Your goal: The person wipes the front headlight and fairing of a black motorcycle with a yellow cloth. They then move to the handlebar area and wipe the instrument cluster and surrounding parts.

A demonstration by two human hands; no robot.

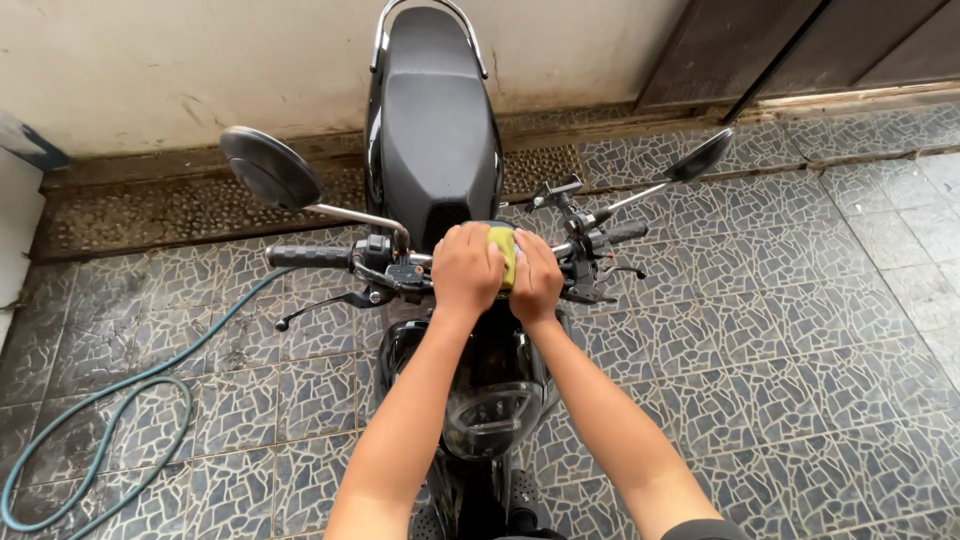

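Together, our left hand (466, 270) and right hand (536, 278) press closed around a yellow-green sponge (503, 252), held between them atop the black scooter's handlebar centre (420, 270), just behind the headlight (488, 420). Nearby, a teal hose (120, 400) curls over the tiled floor (780, 330).

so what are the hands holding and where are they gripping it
A yellow sponge, pressed between the left hand and right hand at its two sides, on the middle of the motorbike's handlebar.
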